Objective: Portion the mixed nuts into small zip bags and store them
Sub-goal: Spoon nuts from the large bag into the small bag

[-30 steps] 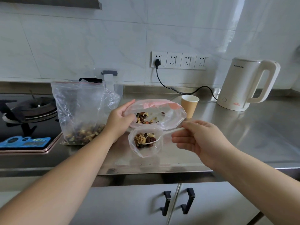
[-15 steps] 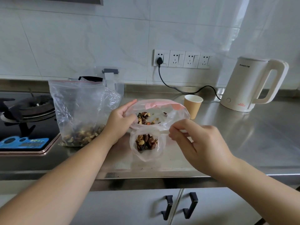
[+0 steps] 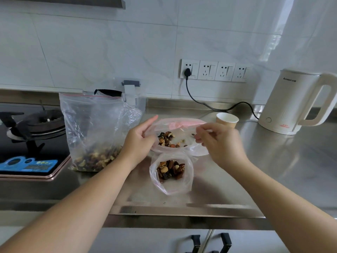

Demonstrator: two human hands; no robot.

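Note:
A large clear zip bag with mixed nuts at its bottom stands at the left of the steel counter. In the middle, my left hand pinches the left rim of a zip bag with a pink strip and holds its mouth open; loose nuts lie inside. My right hand is at that bag's right rim, its fingers curled round a thin white spoon whose bowl is hard to make out. In front stands a small open zip bag holding a portion of nuts.
A paper cup and a white kettle stand at the back right, the kettle's cord running to the wall sockets. A gas stove with a blue device is on the left. The counter's front edge is close below the small bag.
My right hand has lifted the spoon from above the small bag up to the mouth of the pink-strip bag. My left hand has kept its hold on the rim.

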